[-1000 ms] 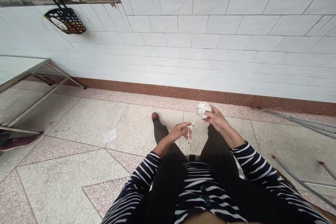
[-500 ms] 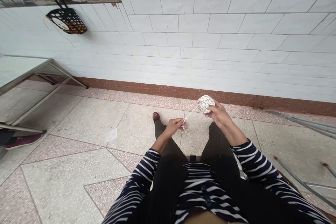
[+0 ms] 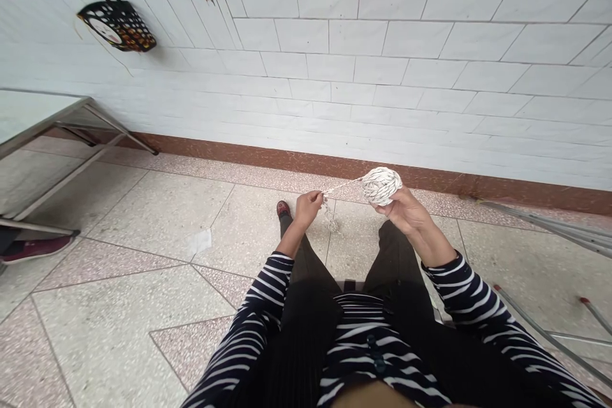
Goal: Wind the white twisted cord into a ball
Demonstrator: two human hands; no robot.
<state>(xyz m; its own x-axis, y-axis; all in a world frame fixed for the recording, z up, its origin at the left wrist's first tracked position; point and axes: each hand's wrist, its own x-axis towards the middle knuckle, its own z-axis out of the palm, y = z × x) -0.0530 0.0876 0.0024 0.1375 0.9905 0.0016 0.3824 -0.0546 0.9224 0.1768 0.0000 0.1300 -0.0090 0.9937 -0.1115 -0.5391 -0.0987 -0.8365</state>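
Observation:
A ball of white cord with dark flecks [image 3: 381, 186] sits in my right hand [image 3: 404, 211], fingers closed round its lower right side. From the ball a strand of cord [image 3: 345, 185] runs taut to the left. My left hand [image 3: 308, 208] pinches that strand between thumb and fingers. Below the pinch hangs a loose end of cord with a small knotted clump [image 3: 333, 225], over the floor between my legs.
A white-tiled wall [image 3: 358, 83] stands ahead. On the left is a metal-framed table [image 3: 43, 108], with a person's shoe [image 3: 38, 248] beneath it. A black bag [image 3: 117, 25] hangs from the window bars. Metal tubes [image 3: 545, 223] lie at right. White paper [image 3: 201, 241] is on the floor.
My left hand has risen and moved left, drawing the strand flatter and longer. The ball is slightly higher and nearer, and the small clump now dangles below my left hand.

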